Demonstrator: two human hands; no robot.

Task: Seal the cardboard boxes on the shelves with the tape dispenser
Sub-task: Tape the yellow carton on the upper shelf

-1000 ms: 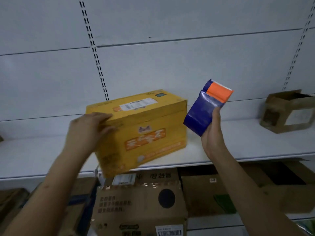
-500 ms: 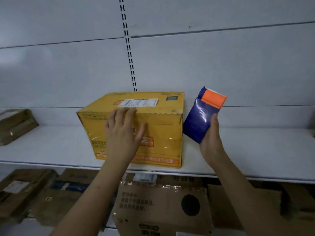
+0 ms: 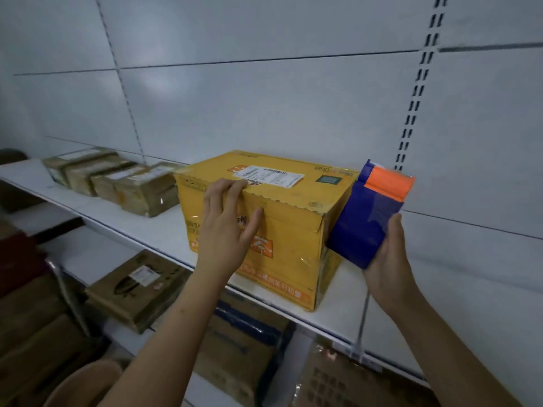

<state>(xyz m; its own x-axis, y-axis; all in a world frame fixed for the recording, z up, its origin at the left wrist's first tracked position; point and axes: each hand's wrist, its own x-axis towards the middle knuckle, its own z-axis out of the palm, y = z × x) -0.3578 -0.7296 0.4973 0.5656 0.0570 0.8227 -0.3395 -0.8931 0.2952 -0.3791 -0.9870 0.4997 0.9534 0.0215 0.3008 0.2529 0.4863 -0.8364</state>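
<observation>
Since a moment earlier, the yellow box had settled square on the white shelf. Her left hand pressed flat, fingers straight, against its stiff front; her right hand gripped the tape dispenser, seemingly light, by its body.

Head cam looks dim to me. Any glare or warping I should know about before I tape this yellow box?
Head view: dim, bluish light; a soft glare patch on the back panel; clear film on the yellow box glints faintly; wide-angle lens bows the shelf edge; right hand and tape dispenser look slightly soft; left hand is sharp enough.
</observation>
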